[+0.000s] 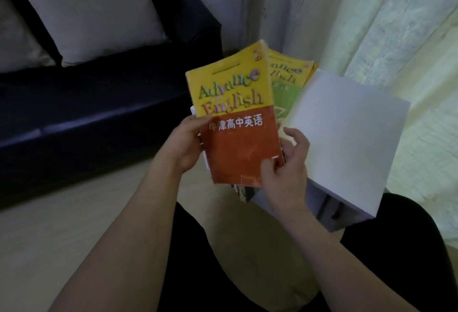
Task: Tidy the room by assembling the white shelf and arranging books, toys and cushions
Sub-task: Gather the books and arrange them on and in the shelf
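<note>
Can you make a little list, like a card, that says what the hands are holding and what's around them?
Left hand: grips the left edge of the yellow and red English textbook
Right hand: holds the textbook's lower right corner
Behind it: a yellow and green textbook, partly hidden
White shelf: to the right, beside the books
Dark sofa: on the left
Pale cushion: on the sofa
Curtain: behind the shelf

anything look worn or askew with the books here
The yellow and red paperback textbook, held by the left hand and right hand, has frayed, scuffed edges. The yellow and green textbook behind it is fanned out askew, not stacked squarely.
</note>
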### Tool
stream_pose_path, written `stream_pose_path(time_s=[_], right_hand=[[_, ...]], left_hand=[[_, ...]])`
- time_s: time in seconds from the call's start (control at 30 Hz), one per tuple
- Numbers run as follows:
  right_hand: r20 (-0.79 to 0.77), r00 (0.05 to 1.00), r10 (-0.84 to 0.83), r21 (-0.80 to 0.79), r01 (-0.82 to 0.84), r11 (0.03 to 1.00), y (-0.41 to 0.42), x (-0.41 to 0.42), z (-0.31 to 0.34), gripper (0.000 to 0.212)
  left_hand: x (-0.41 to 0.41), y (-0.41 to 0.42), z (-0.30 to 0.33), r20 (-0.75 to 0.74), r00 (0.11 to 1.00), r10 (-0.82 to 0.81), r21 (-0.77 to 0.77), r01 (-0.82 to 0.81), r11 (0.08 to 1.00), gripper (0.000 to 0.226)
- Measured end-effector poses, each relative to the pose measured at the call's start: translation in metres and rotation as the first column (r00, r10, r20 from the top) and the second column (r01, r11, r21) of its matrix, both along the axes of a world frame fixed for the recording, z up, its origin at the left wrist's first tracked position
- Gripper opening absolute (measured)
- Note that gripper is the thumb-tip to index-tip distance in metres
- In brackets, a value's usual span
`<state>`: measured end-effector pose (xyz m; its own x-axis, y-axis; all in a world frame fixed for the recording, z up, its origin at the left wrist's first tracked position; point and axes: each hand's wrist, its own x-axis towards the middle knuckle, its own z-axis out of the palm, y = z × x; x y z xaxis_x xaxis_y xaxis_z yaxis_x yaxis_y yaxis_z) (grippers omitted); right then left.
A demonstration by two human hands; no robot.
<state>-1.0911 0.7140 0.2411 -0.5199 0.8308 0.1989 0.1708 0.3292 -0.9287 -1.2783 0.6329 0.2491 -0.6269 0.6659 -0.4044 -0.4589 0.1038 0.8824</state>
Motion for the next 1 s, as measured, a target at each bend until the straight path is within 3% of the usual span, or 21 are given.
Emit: stream_pose_path(time_s=[0.07, 0.13, 0.2, 0.27, 0.33, 0.4, 0.43, 0.47, 0.5, 0.6, 0.7, 0.8, 0.87, 1.0], right_hand=[[0.072, 0.995, 0.068, 0.011, -0.069, 0.998, -0.019, 0.007, -0.018, 0.062], [0.169, 0.979, 0.116, -0.122, -0.096, 0.988, -0.031, 0.009, -0.039, 0.047], [0.177, 0.981, 0.083, -0.353, -0.015, 0.935, -0.034, 0.010, -0.062, 0.038], [0.242, 0.970, -0.023, -0.523, 0.151, 0.839, -0.031, 0.013, -0.085, 0.035], [0.386, 0.922, -0.036, -0.593, 0.278, 0.755, -0.021, 0.016, -0.112, 0.027], [0.460, 0.888, -0.021, -0.626, 0.340, 0.702, -0.011, 0.019, -0.139, 0.020], [0.495, 0.869, -0.007, -0.621, 0.359, 0.696, -0.005, 0.020, -0.153, 0.019], [0.534, 0.846, 0.007, -0.608, 0.378, 0.698, 0.001, 0.021, -0.164, 0.018], [0.561, 0.828, 0.003, -0.593, 0.399, 0.699, 0.009, 0.020, -0.176, 0.019], [0.568, 0.821, -0.058, -0.594, 0.458, 0.662, 0.038, 0.010, -0.208, 0.022], [0.520, 0.841, -0.151, -0.637, 0.499, 0.587, 0.056, -0.005, -0.210, 0.052], [0.439, 0.898, -0.042, -0.753, 0.393, 0.528, 0.050, -0.021, -0.185, 0.040], [0.379, 0.923, 0.071, -0.816, 0.297, 0.495, 0.050, -0.032, -0.179, 0.035], [0.297, 0.948, 0.115, -0.887, 0.229, 0.402, 0.053, -0.047, -0.178, 0.041]], left_hand=[[0.001, -0.007, -0.008, 0.086, 0.988, 0.130, 0.135, -0.141, 0.981, 0.057], [0.010, -0.019, -0.017, 0.065, 0.987, 0.144, 0.148, -0.152, 0.977, 0.043], [0.017, -0.031, -0.023, -0.029, 0.999, 0.031, 0.049, -0.030, 0.998, 0.028], [0.020, -0.041, -0.018, -0.136, 0.975, -0.176, -0.200, 0.147, 0.969, 0.020], [0.017, -0.045, -0.015, -0.181, 0.867, -0.464, -0.545, 0.304, 0.781, 0.016], [0.019, -0.045, -0.021, -0.124, 0.646, -0.753, -0.817, 0.365, 0.447, 0.018], [0.024, -0.043, -0.028, -0.067, 0.542, -0.838, -0.881, 0.362, 0.304, 0.025], [0.032, -0.041, -0.035, -0.026, 0.489, -0.872, -0.907, 0.354, 0.226, 0.031], [0.039, -0.038, -0.043, -0.018, 0.481, -0.876, -0.913, 0.349, 0.210, 0.033], [0.057, -0.021, -0.064, -0.151, 0.515, -0.844, -0.896, 0.289, 0.337, 0.027], [0.063, 0.001, -0.081, -0.329, 0.510, -0.794, -0.855, 0.196, 0.481, 0.024], [0.062, 0.017, -0.087, -0.466, 0.492, -0.736, -0.792, 0.140, 0.595, 0.023], [0.057, 0.028, -0.090, -0.514, 0.507, -0.692, -0.768, 0.087, 0.635, 0.020], [0.054, 0.044, -0.098, -0.545, 0.445, -0.711, -0.791, 0.010, 0.612, 0.007]])
